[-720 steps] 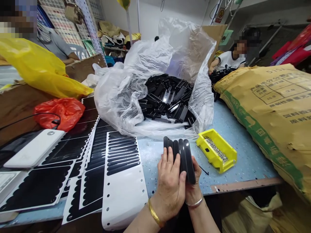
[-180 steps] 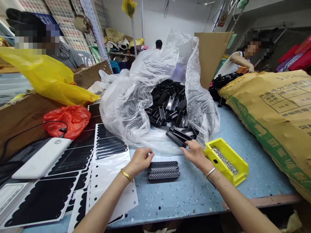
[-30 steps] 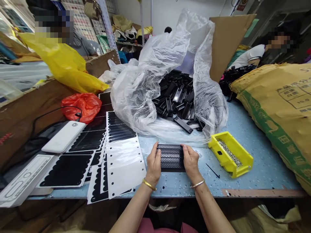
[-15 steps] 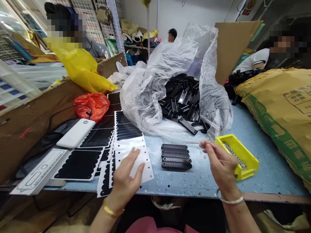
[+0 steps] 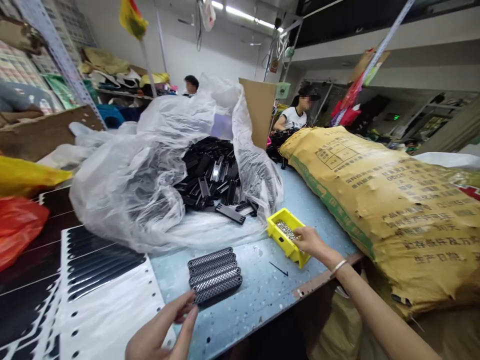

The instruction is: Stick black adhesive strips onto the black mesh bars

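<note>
Black perforated plastic strips (image 5: 214,276) lie side by side in a tight block on the blue speckled table (image 5: 258,295), toward its middle, with their long edges touching and a slant across the view. Your left hand (image 5: 161,325) sits at the bottom of the view, just beside the block's lower left corner. Its fingers (image 5: 186,314) curl toward the thumb in a loose pinch, and you cannot tell whether they touch the block or hold anything small.

Your right hand (image 5: 311,241) reaches over the table's right side to a yellow plastic bin (image 5: 287,237) full of small silver metal pieces (image 5: 285,231). Its fingertips (image 5: 298,234) come together in a narrow pinch right at the bin's contents, but you cannot tell whether they have hold of a piece.

A thin black cable tie (image 5: 278,269) lies on the table just below the bin. Behind the strips, a clear plastic bag (image 5: 131,185) gathers around a heap of black plastic parts (image 5: 206,170), and one loose part (image 5: 230,213) rests near the heap's front. Along the table's left side, a white perforated sheet (image 5: 108,305) carries rows of black strips (image 5: 101,270). A yellow woven sack (image 5: 375,210) with a green stripe lies along the table's right edge, and a co-worker in a white shirt (image 5: 295,119) sits beyond it
</note>
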Demonstrator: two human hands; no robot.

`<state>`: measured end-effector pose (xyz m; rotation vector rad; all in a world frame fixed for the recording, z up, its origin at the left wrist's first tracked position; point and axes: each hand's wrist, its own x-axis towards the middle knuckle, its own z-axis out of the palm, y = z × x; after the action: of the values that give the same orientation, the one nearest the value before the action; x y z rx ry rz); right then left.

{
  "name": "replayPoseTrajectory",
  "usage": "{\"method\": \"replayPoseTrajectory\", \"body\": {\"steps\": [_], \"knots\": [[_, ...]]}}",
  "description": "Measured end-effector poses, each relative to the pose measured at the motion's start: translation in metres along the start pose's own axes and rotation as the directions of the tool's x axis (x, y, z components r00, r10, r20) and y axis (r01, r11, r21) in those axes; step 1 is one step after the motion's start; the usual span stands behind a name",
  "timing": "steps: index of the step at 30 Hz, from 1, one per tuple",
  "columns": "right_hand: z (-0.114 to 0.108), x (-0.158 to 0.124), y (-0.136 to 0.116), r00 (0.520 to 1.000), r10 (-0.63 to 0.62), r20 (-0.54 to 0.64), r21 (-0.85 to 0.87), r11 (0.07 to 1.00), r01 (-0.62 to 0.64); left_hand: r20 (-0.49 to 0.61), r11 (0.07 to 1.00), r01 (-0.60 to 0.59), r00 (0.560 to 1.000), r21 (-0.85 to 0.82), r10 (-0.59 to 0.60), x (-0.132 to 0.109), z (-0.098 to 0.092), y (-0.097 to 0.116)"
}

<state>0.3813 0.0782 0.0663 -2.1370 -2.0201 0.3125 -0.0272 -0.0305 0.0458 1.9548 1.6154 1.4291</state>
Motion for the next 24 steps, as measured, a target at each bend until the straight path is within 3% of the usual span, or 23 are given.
{"method": "replayPoseTrajectory", "body": {"steps": [3, 6, 10, 13, 15, 18, 22, 24], "knots": [[0.014, 0.023, -0.005, 0.995, -0.068, 0.071, 0.035, 0.997, 0.066, 0.122, 0.979, -0.152, 0.978, -0.136, 0.169, 0.06, 0.049, 0.032], [0.025, 0.035, -0.004, 0.986, -0.117, 0.121, 0.057, 0.992, 0.111, 0.375, 0.964, -0.183, 0.894, -0.194, 0.245, 0.106, 0.113, 0.062], [0.031, 0.039, 0.003, 0.988, -0.105, 0.117, 0.036, 0.994, 0.101, 0.543, 0.954, -0.256, 0.785, -0.157, 0.299, 0.142, 0.189, 0.091], [0.03, 0.037, 0.007, 0.996, -0.064, 0.055, 0.003, 0.998, 0.064, 0.602, 0.964, -0.174, 0.754, -0.202, 0.263, 0.154, 0.218, 0.106], [0.029, 0.033, 0.009, 0.999, -0.046, 0.007, -0.012, 0.999, 0.046, 0.608, 0.973, -0.107, 0.765, -0.202, 0.211, 0.156, 0.222, 0.109], [0.023, 0.026, 0.013, 0.998, -0.055, -0.039, -0.018, 0.998, 0.054, 0.608, 0.984, -0.041, 0.782, -0.174, 0.14, 0.154, 0.208, 0.099], [0.004, 0.025, 0.019, 0.993, -0.077, -0.086, 0.032, 0.996, 0.08, 0.542, 0.95, 0.198, 0.84, -0.242, -0.037, 0.148, 0.154, 0.055], [-0.006, 0.024, 0.01, 0.992, -0.031, -0.123, 0.201, 0.978, 0.055, 0.484, 0.892, 0.356, 0.854, -0.279, -0.19, 0.139, 0.117, 0.026]]}}
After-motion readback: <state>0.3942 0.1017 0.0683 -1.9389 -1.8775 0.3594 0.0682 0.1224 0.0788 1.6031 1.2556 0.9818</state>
